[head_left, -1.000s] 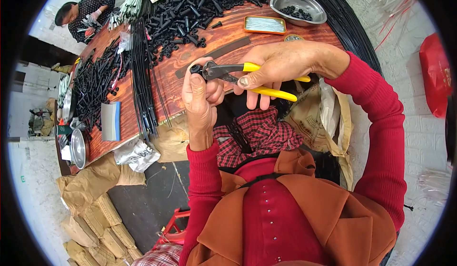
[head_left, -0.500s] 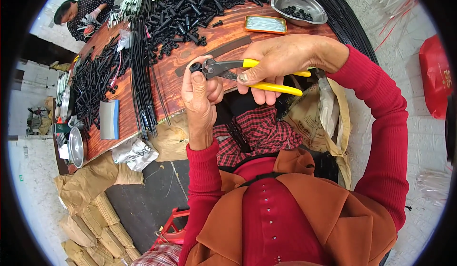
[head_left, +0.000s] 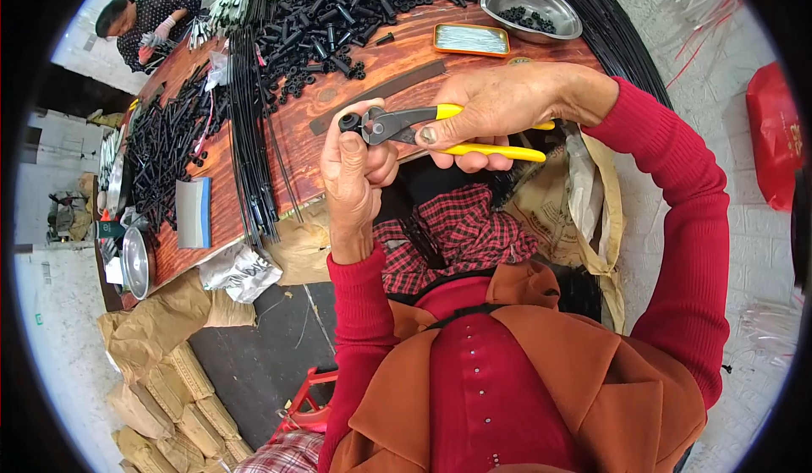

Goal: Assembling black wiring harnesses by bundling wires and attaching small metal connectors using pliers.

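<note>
Left hand (head_left: 353, 168) pinches a small black ring (head_left: 348, 123) at its fingertips; right hand (head_left: 491, 109) is clenched round yellow-handled pliers (head_left: 423, 126), jaws at the ring. Far side — heap of black tubes (head_left: 355, 8), orange flat tin (head_left: 471, 40), metal bowl (head_left: 530, 8). Left — blue-edged pad (head_left: 194, 212) on the wooden table (head_left: 288, 147).

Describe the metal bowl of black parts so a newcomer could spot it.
On the long wooden table, look to the far right end, past the orange tin. The round metal bowl sits there, the only bowl holding small black pieces.
</note>
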